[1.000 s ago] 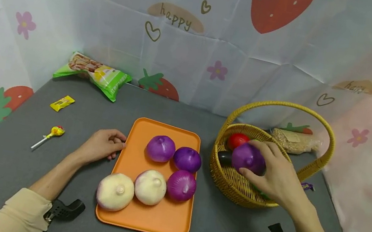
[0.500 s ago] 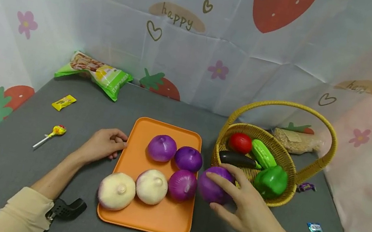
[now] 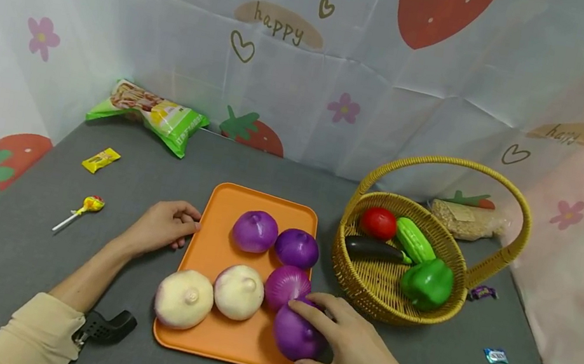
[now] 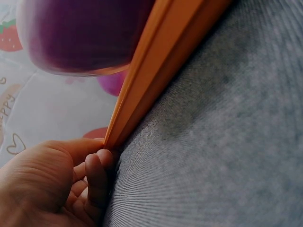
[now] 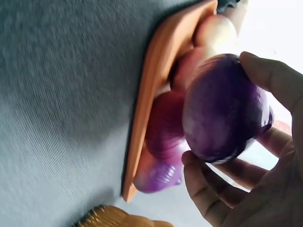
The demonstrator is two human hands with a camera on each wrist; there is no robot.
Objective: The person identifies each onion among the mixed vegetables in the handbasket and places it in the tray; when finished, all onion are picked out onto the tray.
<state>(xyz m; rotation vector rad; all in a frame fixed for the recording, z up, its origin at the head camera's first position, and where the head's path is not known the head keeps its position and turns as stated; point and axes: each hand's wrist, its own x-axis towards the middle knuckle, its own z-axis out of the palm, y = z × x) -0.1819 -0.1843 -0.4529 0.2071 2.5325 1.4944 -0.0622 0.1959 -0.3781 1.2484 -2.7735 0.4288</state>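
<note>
My right hand (image 3: 356, 354) grips a purple onion (image 3: 296, 332) over the lower right part of the orange tray (image 3: 251, 355). In the right wrist view, thumb and fingers wrap the sides of this onion (image 5: 227, 109). On the tray lie three more purple onions, one (image 3: 254, 232) at the back left, a darker one (image 3: 296, 248) beside it and a ridged one (image 3: 287, 285) right by the held onion. Two cream-coloured turnip-like vegetables (image 3: 184, 298) sit at the front left. My left hand (image 3: 161, 226) pinches the tray's left rim (image 4: 135, 90) between thumb and fingers.
A wicker basket (image 3: 365, 297) to the right holds a tomato (image 3: 379, 223), an eggplant (image 3: 373, 250), a cucumber (image 3: 415, 241) and a green pepper (image 3: 428, 283). A lollipop (image 3: 84, 208), yellow candy (image 3: 101, 160) and green snack bag (image 3: 152, 113) lie left.
My right hand has brought the purple onion out of the basket, leftward and toward me, to above the tray. The left hand stays at the tray's rim.
</note>
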